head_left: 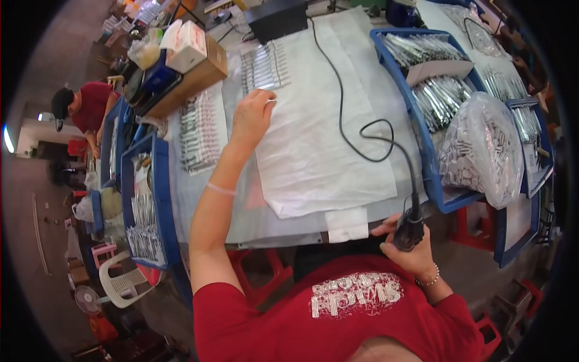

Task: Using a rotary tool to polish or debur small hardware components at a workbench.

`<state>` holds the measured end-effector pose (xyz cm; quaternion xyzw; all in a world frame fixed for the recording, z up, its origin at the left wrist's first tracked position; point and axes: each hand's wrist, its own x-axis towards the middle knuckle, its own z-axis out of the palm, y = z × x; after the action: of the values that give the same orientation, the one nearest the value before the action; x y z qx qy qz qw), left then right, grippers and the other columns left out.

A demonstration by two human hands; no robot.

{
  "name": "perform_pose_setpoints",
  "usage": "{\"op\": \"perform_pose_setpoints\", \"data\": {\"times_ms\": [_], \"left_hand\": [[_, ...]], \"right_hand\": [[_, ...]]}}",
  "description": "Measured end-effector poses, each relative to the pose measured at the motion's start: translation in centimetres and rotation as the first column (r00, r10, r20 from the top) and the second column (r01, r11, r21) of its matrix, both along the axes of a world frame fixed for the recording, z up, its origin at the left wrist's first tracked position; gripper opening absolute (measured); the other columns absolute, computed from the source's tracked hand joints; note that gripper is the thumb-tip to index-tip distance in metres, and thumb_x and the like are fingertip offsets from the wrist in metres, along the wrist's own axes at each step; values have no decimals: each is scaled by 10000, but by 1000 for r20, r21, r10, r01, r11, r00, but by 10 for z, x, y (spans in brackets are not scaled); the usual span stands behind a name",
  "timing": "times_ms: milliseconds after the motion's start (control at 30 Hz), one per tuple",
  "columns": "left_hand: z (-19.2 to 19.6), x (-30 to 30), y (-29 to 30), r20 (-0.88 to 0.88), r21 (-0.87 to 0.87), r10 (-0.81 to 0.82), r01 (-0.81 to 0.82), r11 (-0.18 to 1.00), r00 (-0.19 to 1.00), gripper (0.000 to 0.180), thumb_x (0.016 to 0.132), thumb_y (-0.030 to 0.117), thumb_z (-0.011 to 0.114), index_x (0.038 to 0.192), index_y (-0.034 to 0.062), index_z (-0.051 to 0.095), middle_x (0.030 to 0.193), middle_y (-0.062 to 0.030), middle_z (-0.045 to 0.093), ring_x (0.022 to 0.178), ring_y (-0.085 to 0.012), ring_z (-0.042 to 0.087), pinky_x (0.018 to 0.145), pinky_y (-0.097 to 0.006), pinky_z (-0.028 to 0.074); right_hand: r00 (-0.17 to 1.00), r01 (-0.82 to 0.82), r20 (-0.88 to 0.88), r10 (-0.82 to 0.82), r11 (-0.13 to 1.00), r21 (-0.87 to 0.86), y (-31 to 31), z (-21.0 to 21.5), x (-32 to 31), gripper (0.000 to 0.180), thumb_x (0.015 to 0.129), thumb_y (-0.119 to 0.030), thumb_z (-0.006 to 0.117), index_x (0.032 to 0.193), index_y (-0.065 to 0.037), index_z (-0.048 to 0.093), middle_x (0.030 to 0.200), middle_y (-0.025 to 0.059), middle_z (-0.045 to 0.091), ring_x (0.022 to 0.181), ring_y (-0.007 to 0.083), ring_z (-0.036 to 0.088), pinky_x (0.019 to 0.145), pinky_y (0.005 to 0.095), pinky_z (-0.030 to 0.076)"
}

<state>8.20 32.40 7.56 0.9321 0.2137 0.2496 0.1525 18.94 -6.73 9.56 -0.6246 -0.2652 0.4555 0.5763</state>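
Observation:
My left hand (252, 117) is over the white cloth (325, 139), just below a row of thin silver metal parts (264, 66) laid side by side. Its fingers are drawn together at the row's near end; whatever they may hold is too small to name. At the table's front edge on the right, my right hand (413, 253) is wrapped round a black corded power tool (409, 230). The tool's working tip is hidden. Its black cord (341, 102) loops over the cloth to the back. A second row of silver parts (200, 134) lies left of my left forearm.
Blue trays (427, 160) of silver parts stand at right, with a clear plastic bag (482, 151) of small metal pieces on one. Another blue tray (158, 199) stands left. A cardboard box (199, 75) and black box (277, 21) sit behind. A person (90, 108) works at far left.

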Motion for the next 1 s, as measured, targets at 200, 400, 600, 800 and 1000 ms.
{"op": "perform_pose_setpoints", "data": {"times_ms": [200,400,600,800,1000], "left_hand": [[-62,31,89,-175,142,95,-70,987,980,93,787,142,614,851,75,627,870,-126,627,822,-330,598,706,-446,473],[-56,35,95,-169,20,56,-53,998,984,156,724,117,684,829,43,595,804,-134,590,754,-305,586,684,-400,470],[-60,45,101,-241,-179,-50,6,984,969,185,679,78,695,793,27,560,776,-133,557,736,-294,556,661,-388,450],[-60,30,109,-230,-252,-97,37,967,968,172,673,32,670,770,12,530,761,-139,541,702,-304,516,648,-386,429],[-58,31,99,-111,-62,-157,151,987,981,117,753,11,593,816,-1,495,755,-159,531,697,-332,517,648,-383,428]], "right_hand": [[991,-65,112,68,997,-28,-1,11,18,383,682,-24,719,1021,6,543,892,95,695,806,117,635,740,277,501],[990,-56,134,48,997,57,0,-13,18,382,721,-207,746,1006,-15,579,755,97,640,696,124,611,677,286,489],[967,-137,217,135,991,-8,-1,10,13,356,748,-200,749,1006,-28,574,802,80,662,702,113,609,663,268,485],[956,-124,280,92,987,98,-4,8,5,362,752,-202,735,1003,-25,543,743,112,627,653,202,617,628,304,488],[952,-110,300,65,985,134,-6,12,-2,347,754,-195,729,991,-28,538,727,112,623,635,226,617,599,308,480]]}}
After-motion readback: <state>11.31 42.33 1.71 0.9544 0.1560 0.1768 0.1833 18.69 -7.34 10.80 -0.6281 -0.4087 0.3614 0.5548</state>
